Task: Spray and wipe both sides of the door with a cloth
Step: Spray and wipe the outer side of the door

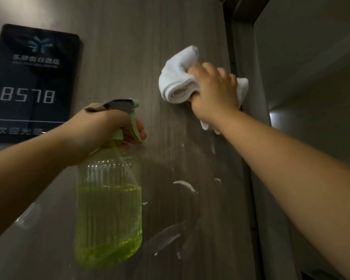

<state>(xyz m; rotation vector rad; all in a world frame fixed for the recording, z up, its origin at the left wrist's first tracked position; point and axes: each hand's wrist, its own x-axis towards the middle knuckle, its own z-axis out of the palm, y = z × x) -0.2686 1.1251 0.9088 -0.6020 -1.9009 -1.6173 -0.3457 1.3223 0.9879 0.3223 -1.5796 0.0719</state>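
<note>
A grey wood-grain door (150, 47) fills the view, with wet streaks and white smears across its lower part. My right hand (214, 91) presses a bunched white cloth (180, 77) against the door near its right edge. My left hand (101, 128) grips the neck of a clear green spray bottle (109, 199), fingers on the trigger, nozzle facing the door. The bottle is roughly half full of green liquid.
A black room-number sign (32, 83) reading 8578 is mounted on the left of the door. The door's right edge (236, 77) meets a dark frame, with a grey wall (311, 87) beyond it.
</note>
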